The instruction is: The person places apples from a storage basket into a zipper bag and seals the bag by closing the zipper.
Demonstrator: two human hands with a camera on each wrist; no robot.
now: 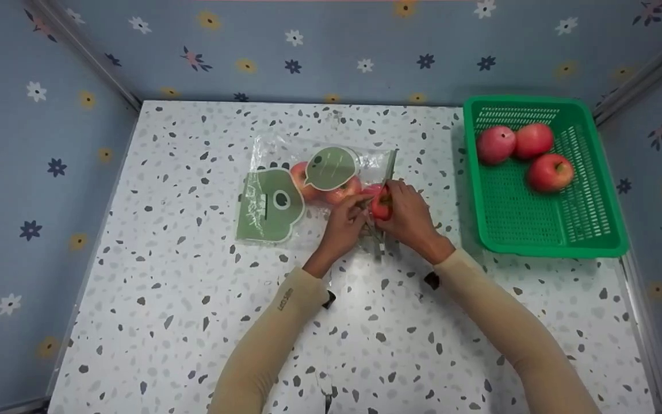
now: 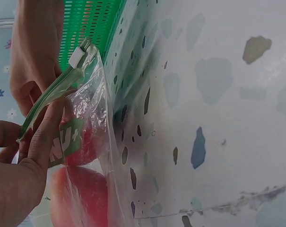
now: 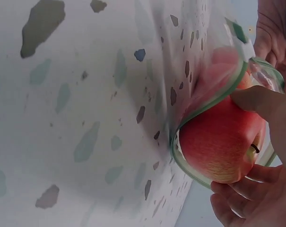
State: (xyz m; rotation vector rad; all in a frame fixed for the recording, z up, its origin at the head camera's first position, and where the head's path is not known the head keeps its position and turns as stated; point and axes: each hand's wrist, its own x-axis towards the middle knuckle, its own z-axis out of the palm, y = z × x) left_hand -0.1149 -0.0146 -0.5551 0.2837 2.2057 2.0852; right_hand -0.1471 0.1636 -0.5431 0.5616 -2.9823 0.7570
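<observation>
A clear zip bag (image 1: 273,207) with green printing lies on the table, apples (image 1: 303,181) inside it. At its right-hand mouth the right hand (image 1: 412,217) grips a red apple (image 1: 382,204); in the right wrist view this apple (image 3: 218,142) sits within the green-edged opening, thumb on top and fingers beneath. The left hand (image 1: 341,229) pinches the bag's edge just left of that apple. From the left wrist, the left hand (image 2: 24,175) holds the green zip strip (image 2: 53,92) between thumb and fingers, a white slider (image 2: 76,57) near the strip's far end.
On the right of the speckled table (image 1: 181,299) stands a green basket (image 1: 549,250) holding a few apples (image 1: 549,172). Flowered panels (image 1: 331,52) enclose the table at the back and both sides.
</observation>
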